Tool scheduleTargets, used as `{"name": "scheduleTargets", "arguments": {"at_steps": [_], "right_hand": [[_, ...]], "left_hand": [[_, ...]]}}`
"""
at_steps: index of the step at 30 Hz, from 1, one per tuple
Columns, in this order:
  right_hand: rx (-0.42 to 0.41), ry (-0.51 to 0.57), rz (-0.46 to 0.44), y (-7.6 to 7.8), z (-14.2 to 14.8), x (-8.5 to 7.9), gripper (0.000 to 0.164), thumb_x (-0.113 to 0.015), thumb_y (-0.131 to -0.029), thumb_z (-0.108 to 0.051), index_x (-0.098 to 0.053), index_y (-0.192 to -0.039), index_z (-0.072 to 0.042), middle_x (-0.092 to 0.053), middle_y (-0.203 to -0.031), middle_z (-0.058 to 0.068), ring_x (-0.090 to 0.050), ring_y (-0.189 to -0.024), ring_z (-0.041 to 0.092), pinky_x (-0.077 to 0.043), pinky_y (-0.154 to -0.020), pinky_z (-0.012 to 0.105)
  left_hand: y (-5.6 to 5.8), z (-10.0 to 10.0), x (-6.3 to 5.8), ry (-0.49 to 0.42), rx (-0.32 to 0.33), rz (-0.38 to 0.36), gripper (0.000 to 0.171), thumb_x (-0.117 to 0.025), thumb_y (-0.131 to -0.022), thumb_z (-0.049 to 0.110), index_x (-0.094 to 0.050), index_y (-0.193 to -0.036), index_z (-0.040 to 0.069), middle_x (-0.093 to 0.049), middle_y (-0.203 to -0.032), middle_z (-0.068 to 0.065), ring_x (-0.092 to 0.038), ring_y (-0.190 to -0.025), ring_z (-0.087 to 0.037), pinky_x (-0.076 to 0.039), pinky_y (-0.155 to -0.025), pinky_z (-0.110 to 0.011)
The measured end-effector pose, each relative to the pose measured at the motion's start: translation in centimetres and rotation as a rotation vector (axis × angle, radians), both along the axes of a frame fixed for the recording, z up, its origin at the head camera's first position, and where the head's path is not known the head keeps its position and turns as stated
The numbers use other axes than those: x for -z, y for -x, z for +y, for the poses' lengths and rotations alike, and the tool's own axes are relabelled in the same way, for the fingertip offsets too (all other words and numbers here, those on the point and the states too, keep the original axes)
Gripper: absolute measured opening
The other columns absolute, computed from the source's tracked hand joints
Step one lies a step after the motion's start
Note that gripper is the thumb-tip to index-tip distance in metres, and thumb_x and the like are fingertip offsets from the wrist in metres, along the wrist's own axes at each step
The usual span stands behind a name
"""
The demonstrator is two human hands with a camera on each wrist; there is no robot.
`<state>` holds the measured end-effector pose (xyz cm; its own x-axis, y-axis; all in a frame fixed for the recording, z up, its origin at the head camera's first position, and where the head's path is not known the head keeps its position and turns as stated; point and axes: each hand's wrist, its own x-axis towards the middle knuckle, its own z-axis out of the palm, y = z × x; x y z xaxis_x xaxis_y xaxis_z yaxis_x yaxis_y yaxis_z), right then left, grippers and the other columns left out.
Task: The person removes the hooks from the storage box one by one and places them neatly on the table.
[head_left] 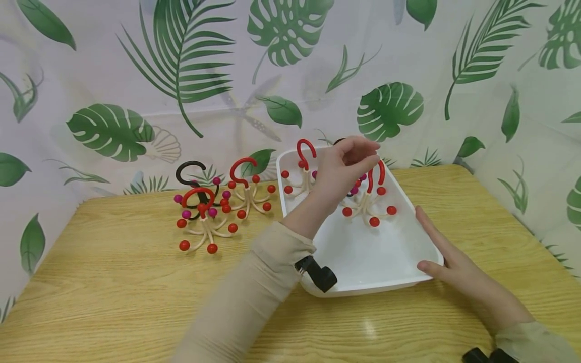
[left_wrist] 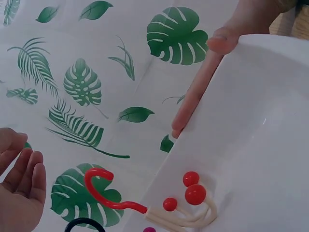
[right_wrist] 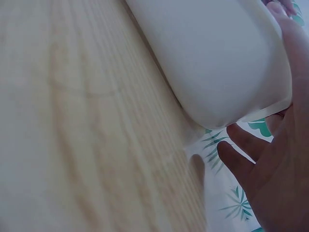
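My left hand [head_left: 347,166] hovers over the far half of a white tray [head_left: 386,257], fingers loosely bent with nothing between them. In the left wrist view that hand [left_wrist: 21,186] is near the red hook of a claw hanger [left_wrist: 104,193]. A red-and-cream claw hanger [head_left: 365,201] stands in the tray, and another similar hanger [head_left: 306,156] stands at its far left. A black one is mostly hidden behind my left hand. My right hand [head_left: 449,262] holds the tray's right side, thumb over the rim and fingers along the outer wall.
Left of the tray, several more claw hangers stand on the wooden table [head_left: 113,282]: a black one with purple balls [head_left: 190,174], and red-and-cream hangers [head_left: 247,194] [head_left: 206,229]. A leaf-patterned cloth [head_left: 218,116] hangs behind the table.
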<state>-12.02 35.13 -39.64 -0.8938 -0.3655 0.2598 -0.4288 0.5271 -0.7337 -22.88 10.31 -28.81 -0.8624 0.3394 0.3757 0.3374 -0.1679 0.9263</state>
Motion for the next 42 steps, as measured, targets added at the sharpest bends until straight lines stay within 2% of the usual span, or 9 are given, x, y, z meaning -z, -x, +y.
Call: {"name": "scheduleTargets", "arguments": {"at_steps": [3,6,11,16,23,28,33,42], "right_hand": [[-0.004,0.009,0.012,0.0,0.0,0.0,0.091,-0.063,-0.083,0.005,-0.009,-0.154,-0.015,-0.002,-0.16,0.004,-0.003,-0.14,-0.003,-0.012,-0.101,0.003],[-0.008,0.014,0.017,0.0,0.0,0.0,0.092,-0.063,-0.083,0.006,-0.01,-0.154,-0.015,-0.003,-0.16,0.004,-0.004,-0.141,-0.003,-0.013,-0.101,0.003],[-0.022,0.021,0.022,0.1,0.0,0.1,0.092,-0.063,-0.083,0.006,-0.009,-0.154,-0.014,-0.002,-0.16,0.005,-0.003,-0.141,-0.001,-0.013,-0.101,0.004],[-0.015,0.029,0.011,0.1,0.1,0.1,0.092,-0.063,-0.083,0.006,-0.009,-0.154,-0.015,-0.002,-0.16,0.005,-0.004,-0.141,-0.001,-0.013,-0.101,0.004],[0.003,0.026,-0.02,0.0,-0.1,0.2,0.092,-0.062,-0.083,0.003,-0.008,-0.155,-0.018,-0.001,-0.16,0.003,-0.004,-0.14,-0.003,-0.013,-0.1,0.005],[-0.006,0.038,-0.019,0.0,0.0,0.1,0.091,-0.061,-0.084,0.004,-0.008,-0.155,-0.018,-0.001,-0.16,0.003,-0.003,-0.141,-0.002,-0.012,-0.102,0.006],[-0.028,0.043,0.003,0.1,0.1,0.2,0.092,-0.062,-0.082,0.007,-0.009,-0.154,-0.014,-0.002,-0.16,0.006,-0.004,-0.141,-0.001,-0.014,-0.101,0.004],[-0.031,0.05,-0.001,0.1,0.0,0.2,0.091,-0.061,-0.083,0.007,-0.009,-0.154,-0.014,-0.002,-0.16,0.006,-0.004,-0.141,-0.001,-0.014,-0.101,0.004]], "left_hand": [[0.3,0.7,0.9,-0.009,-0.031,-0.05,0.019,-0.069,-0.088,0.009,-0.067,-0.107,0.009,-0.063,-0.097,0.003,-0.06,-0.086,-0.011,-0.052,-0.073,-0.022],[0.6,1.2,1.7,0.025,-0.048,-0.101,0.017,-0.069,-0.089,0.012,-0.068,-0.106,0.012,-0.063,-0.097,0.006,-0.058,-0.086,-0.01,-0.052,-0.071,-0.021],[1.0,1.7,2.7,0.054,-0.027,-0.163,0.018,-0.068,-0.089,0.016,-0.067,-0.107,0.015,-0.062,-0.1,0.007,-0.057,-0.089,-0.009,-0.052,-0.076,-0.025],[1.2,2.2,3.3,0.101,-0.003,-0.171,0.022,-0.069,-0.089,0.017,-0.066,-0.11,0.016,-0.062,-0.106,0.004,-0.056,-0.091,-0.008,-0.054,-0.081,-0.032],[1.5,2.3,4.1,0.154,0.042,-0.163,0.027,-0.069,-0.089,0.015,-0.065,-0.115,0.019,-0.061,-0.11,0.006,-0.056,-0.094,-0.007,-0.051,-0.076,-0.022],[1.7,2.3,4.3,0.21,0.084,-0.154,0.032,-0.069,-0.089,0.016,-0.063,-0.12,0.02,-0.06,-0.112,0.009,-0.055,-0.099,-0.005,-0.051,-0.078,-0.02],[1.7,2.4,4.5,0.221,0.129,-0.152,0.037,-0.07,-0.088,0.014,-0.062,-0.124,0.019,-0.06,-0.113,0.008,-0.056,-0.101,-0.006,-0.051,-0.08,-0.02],[1.6,2.3,4.6,0.212,0.12,-0.143,0.038,-0.071,-0.087,0.012,-0.061,-0.124,0.018,-0.062,-0.111,0.008,-0.058,-0.097,-0.005,-0.051,-0.079,-0.02]]}}
